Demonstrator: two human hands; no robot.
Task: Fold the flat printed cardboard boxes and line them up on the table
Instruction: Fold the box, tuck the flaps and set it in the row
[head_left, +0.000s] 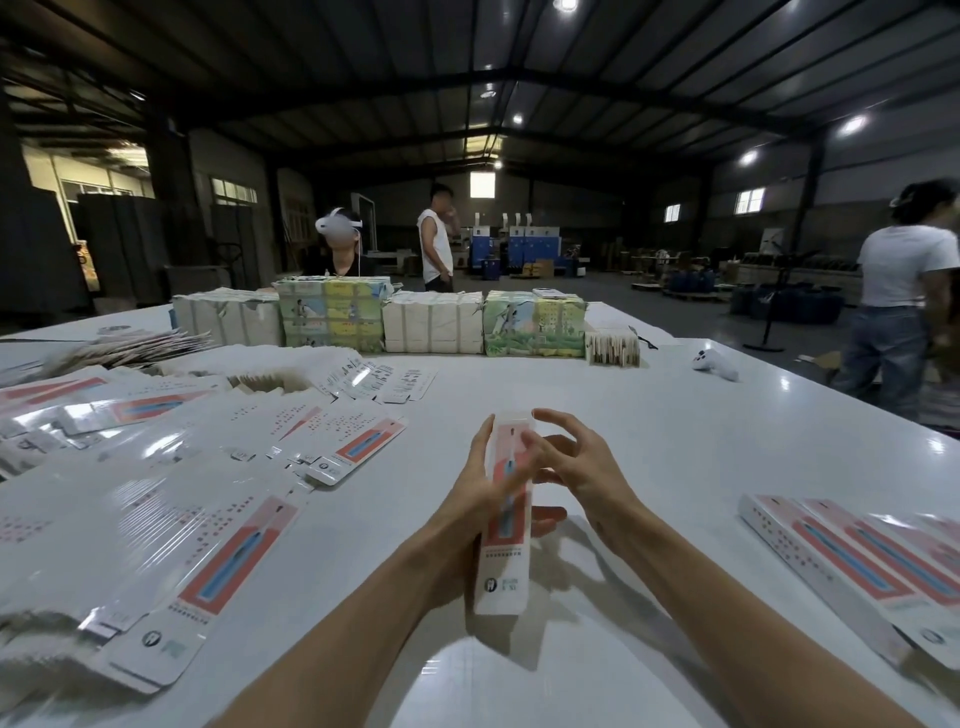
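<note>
the box (503, 571) sits in the middle of the frame, lifted off the table (649, 415), its long axis running almost straight up the picture from lower centre to centre, printed face toward me. my left hand (467, 493) has it: thumb along the left edge, fingers curled round the back and showing again on the right side. my right hand (576, 467) is just right of the upper half, fingers spread and half curled, tips at the top right edge; blur keeps me from telling whether they pinch the card or only brush it. so the top end lies left of and just above the right fingertips, and the right hand is the nearer one to it, which i judge matters if the end flap is next. counts: one box in hand; at least three folded boxes (841, 561) side by side at lower right, more cut off by the frame; flat blanks (218, 545) fanned over the left, too many to count; four big wrapped bundles (431, 322) along the far edge, a smaller stack beside them; one white controller (716, 365) at upper right.
</note>
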